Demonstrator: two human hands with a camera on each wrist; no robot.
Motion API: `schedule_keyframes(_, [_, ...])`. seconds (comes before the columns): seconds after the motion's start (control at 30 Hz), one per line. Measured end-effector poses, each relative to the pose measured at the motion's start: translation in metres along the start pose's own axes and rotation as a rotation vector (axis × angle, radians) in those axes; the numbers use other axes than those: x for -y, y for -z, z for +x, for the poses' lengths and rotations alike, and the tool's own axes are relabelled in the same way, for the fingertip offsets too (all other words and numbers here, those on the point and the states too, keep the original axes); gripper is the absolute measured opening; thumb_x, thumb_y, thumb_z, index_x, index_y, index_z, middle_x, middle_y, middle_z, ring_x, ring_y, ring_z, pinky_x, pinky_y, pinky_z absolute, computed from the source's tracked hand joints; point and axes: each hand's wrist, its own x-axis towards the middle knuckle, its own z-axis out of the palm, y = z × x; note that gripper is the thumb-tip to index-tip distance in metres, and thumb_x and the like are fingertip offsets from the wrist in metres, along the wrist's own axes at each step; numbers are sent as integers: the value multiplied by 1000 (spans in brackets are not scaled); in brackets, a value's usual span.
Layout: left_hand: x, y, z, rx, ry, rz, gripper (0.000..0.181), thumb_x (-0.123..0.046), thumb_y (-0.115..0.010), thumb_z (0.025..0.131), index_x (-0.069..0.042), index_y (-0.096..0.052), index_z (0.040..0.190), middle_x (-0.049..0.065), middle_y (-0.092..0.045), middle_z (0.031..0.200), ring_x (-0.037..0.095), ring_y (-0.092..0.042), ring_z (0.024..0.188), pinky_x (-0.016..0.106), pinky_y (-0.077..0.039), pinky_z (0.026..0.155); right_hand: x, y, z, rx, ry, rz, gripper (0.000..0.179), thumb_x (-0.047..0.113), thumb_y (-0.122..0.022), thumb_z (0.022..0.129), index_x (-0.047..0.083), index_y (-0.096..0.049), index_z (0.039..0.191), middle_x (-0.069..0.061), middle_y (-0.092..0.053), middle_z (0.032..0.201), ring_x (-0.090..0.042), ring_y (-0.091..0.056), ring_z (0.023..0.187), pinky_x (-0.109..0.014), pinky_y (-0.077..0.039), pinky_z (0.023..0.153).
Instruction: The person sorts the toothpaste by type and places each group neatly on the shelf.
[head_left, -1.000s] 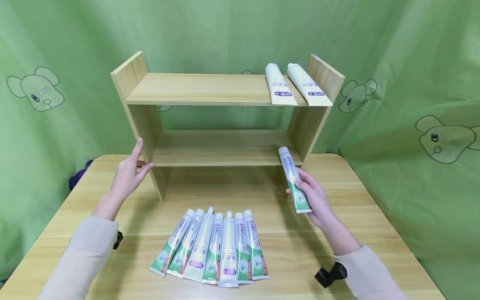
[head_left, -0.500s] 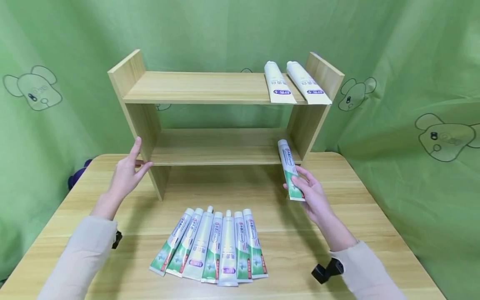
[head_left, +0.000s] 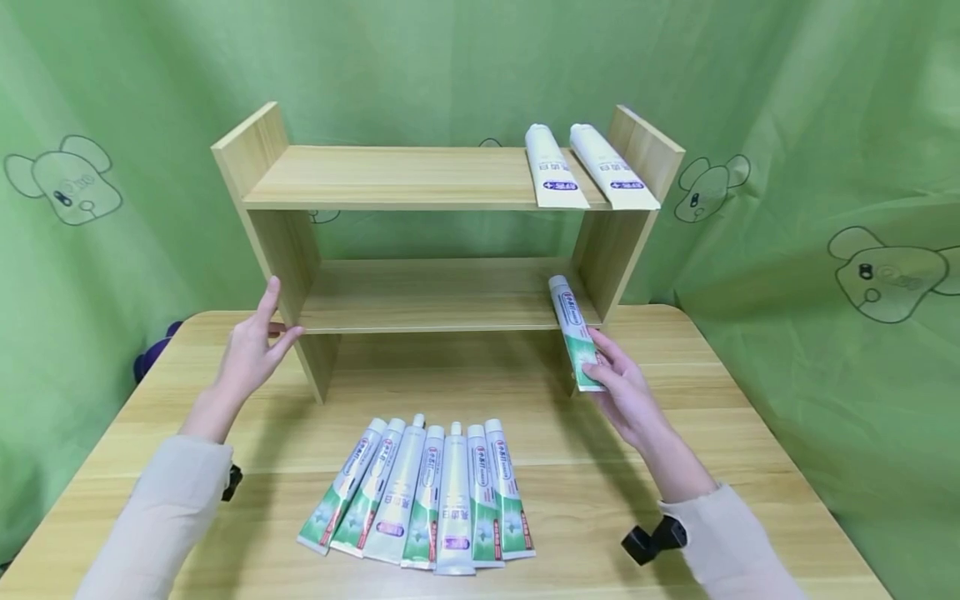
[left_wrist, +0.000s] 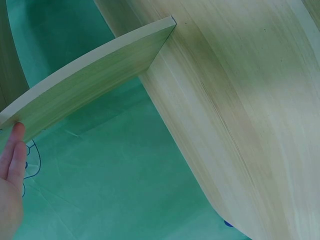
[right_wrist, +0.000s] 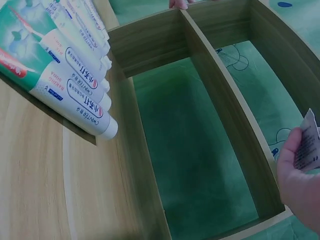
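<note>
My right hand grips a white and green toothpaste tube by its flat crimped end. The tube's cap end lies over the right part of the middle shelf, near the side panel. In the right wrist view the same hand shows at the right edge, with part of the tube between thumb and fingers. My left hand touches the shelf's left side by the middle board, its fingers mostly straight. Its fingertips meet the board in the left wrist view.
A wooden two-tier shelf stands on the table. Two white toothpaste tubes lie at the right of its top board. Several more tubes lie fanned on the table in front. A green curtain hangs behind.
My right hand has moved the held tube forward and slightly left, its cap end further over the middle shelf. The left hand stays at the shelf's side.
</note>
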Motion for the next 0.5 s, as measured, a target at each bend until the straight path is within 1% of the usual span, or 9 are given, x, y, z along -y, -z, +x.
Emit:
schedule_keyframes(0.07, [0, 1, 0, 2, 1, 4, 103, 5, -69, 75, -32, -4, 147, 41, -53, 104, 43, -63, 69, 53, -53, 59, 0, -1, 1, -9, 6, 11, 68, -3, -44, 91, 3, -3, 146, -4, -31, 129, -5, -53, 93, -12, -49, 78])
schedule_keyframes(0.13, [0, 1, 0, 7, 4, 7, 104, 5, -69, 75, -32, -4, 147, 40, -54, 101, 43, -63, 69, 53, -53, 59, 0, -1, 2, -34, 10, 10, 68, 0, -47, 92, 4, -5, 146, -2, -35, 127, -5, -55, 91, -12, -49, 77])
schedule_keyframes(0.23, [0, 1, -1, 16, 13, 8, 104, 5, -69, 75, -32, -3, 147, 41, -54, 101, 43, -63, 69, 53, -53, 59, 1, -1, 5, -84, 13, -25, 67, 3, -50, 92, 5, -10, 146, 3, -47, 116, -4, -56, 80, -10, -50, 66])
schedule_keyframes(0.33, [0, 1, -2, 21, 21, 10, 103, 4, -69, 76, -32, -4, 147, 41, -53, 105, 43, -63, 70, 52, -53, 59, 1, 0, 9, -130, 25, -91, 63, 5, -51, 92, 4, -17, 145, 6, -58, 98, -2, -53, 63, -8, -44, 51])
schedule_keyframes(0.37, [0, 1, -1, 22, 23, 10, 103, 4, -69, 76, -31, -4, 147, 42, -51, 107, 44, -63, 71, 52, -53, 59, 2, 1, 11, -142, 30, -102, 60, 5, -52, 91, 4, -21, 143, 7, -60, 91, -2, -51, 59, -8, -43, 47])
schedule_keyframes(0.43, [0, 1, -1, 21, 24, 13, 102, 4, -69, 76, -31, -4, 147, 42, -50, 109, 43, -63, 71, 53, -53, 60, 3, 2, 14, -161, 38, -124, 51, 5, -53, 91, 7, -31, 136, 7, -62, 80, -1, -49, 53, -8, -41, 44])
schedule_keyframes(0.5, [0, 2, -1, 17, 20, 16, 102, 3, -69, 76, -31, -4, 147, 41, -50, 110, 43, -63, 71, 53, -53, 60, 5, 3, 17, -172, 42, -133, 38, 4, -54, 90, 10, -38, 124, 6, -63, 76, -1, -48, 50, -8, -40, 42])
